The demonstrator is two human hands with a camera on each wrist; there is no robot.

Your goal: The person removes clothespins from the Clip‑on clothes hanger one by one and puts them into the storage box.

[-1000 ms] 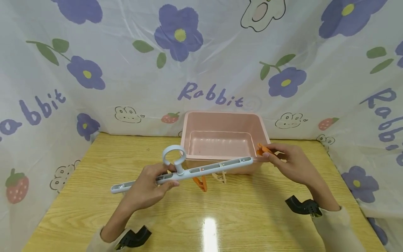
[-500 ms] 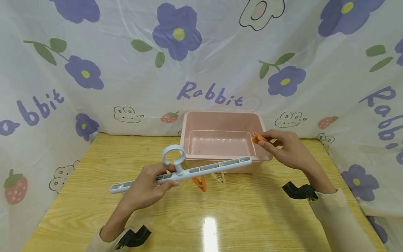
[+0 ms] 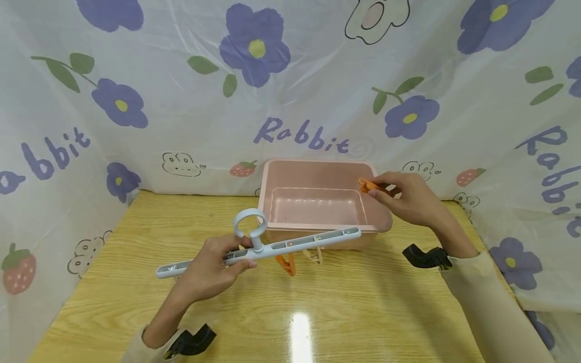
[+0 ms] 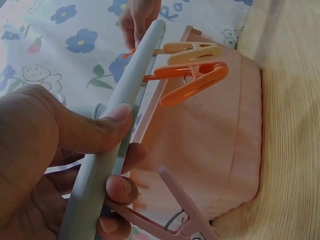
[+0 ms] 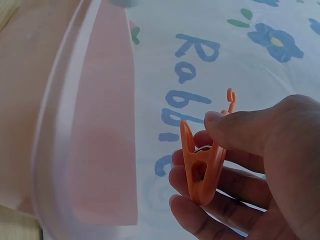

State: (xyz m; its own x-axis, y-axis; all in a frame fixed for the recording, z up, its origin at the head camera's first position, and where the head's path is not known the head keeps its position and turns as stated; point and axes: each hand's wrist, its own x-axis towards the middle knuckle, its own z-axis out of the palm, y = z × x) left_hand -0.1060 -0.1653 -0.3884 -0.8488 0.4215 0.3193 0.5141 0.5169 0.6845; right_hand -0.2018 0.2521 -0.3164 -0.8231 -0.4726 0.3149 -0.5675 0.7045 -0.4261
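Left grip [image 3: 211, 269] holding pale blue hanger [image 3: 268, 250], right grip [image 3: 410, 199] pinching orange clip [image 5: 211, 172] near pink bin [image 3: 317, 174]

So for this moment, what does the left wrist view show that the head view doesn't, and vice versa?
Left wrist only: a pink clothespin beside the left hand.
Head only: the floor inside the pink basin, and black wrist mounts.
Both: the left hand gripping the pale blue hanger, an orange clothespin and a beige clothespin attached to it, and the right hand, partly cropped in the left wrist view.
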